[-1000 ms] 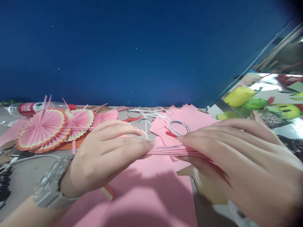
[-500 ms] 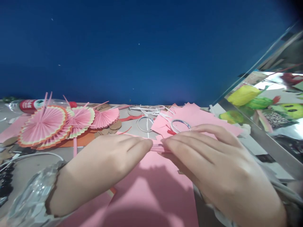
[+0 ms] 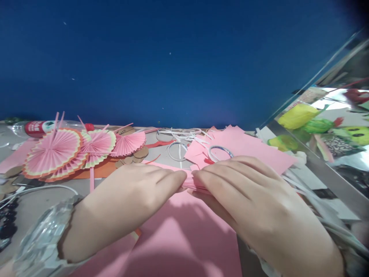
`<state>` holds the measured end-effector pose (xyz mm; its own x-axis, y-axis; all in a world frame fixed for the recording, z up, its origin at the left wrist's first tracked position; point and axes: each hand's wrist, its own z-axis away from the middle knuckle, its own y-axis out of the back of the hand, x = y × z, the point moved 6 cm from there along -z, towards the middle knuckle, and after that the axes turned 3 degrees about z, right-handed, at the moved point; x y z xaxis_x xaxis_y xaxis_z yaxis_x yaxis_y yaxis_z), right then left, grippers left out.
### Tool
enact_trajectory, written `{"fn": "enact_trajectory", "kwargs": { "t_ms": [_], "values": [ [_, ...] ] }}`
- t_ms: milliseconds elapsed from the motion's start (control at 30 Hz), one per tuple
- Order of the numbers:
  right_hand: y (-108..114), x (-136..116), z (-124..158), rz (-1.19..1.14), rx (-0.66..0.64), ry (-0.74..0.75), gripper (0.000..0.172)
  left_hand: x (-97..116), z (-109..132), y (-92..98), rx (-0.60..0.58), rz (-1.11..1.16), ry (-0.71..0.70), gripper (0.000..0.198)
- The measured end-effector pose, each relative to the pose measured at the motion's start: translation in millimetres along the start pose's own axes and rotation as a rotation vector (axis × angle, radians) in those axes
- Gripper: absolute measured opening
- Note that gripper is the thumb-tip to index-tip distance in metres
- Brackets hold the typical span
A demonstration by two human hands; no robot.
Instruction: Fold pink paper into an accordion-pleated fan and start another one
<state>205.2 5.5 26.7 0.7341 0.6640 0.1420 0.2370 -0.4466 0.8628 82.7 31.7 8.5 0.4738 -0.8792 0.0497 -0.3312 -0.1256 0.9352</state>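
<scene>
My left hand [image 3: 127,207] and my right hand [image 3: 253,204] meet fingertip to fingertip over a narrow pleated strip of pink paper [image 3: 193,185], both pinching it. Only a short piece of the strip shows between the fingers; the rest is hidden under my right hand. A clear watch [image 3: 40,246] sits on my left wrist. Under both hands lies a large pink sheet [image 3: 178,238].
Finished pink paper fans [image 3: 54,152] with yellow and orange rims lie at the left, in front of a bottle [image 3: 40,127]. Tape rings [image 3: 219,152], white strips [image 3: 178,134] and cut pink sheets [image 3: 248,146] lie behind the hands. Colourful packaging [image 3: 314,127] sits at the right. A blue wall [image 3: 173,57] stands behind.
My right hand has slid left along the pleated strip until its fingertips nearly touch my left hand's. The visible part of the strip has shrunk.
</scene>
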Motion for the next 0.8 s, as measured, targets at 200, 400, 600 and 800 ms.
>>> {"fn": "enact_trajectory", "kwargs": {
  "t_ms": [200, 400, 600, 800],
  "values": [
    [21.5, 33.3, 16.3, 0.001, 0.103, -0.304, 0.048, 2.7, 2.1, 15.8, 0.262, -0.102, -0.100, 0.016],
    [11.1, 43.6, 18.4, -0.467, 0.006, -0.505, 0.022, 3.6, 3.6, 15.7, 0.284, -0.127, -0.145, 0.021],
    [10.5, 36.1, 6.1, -0.564, 0.083, -0.493, 0.009, 7.7, 4.1, 12.4, 0.256, -0.114, -0.167, 0.026],
    [7.5, 34.8, 3.6, -0.656, 0.061, -0.510, 0.011, 9.3, 1.8, 11.1, 0.275, -0.080, -0.177, 0.024]
  ]
}}
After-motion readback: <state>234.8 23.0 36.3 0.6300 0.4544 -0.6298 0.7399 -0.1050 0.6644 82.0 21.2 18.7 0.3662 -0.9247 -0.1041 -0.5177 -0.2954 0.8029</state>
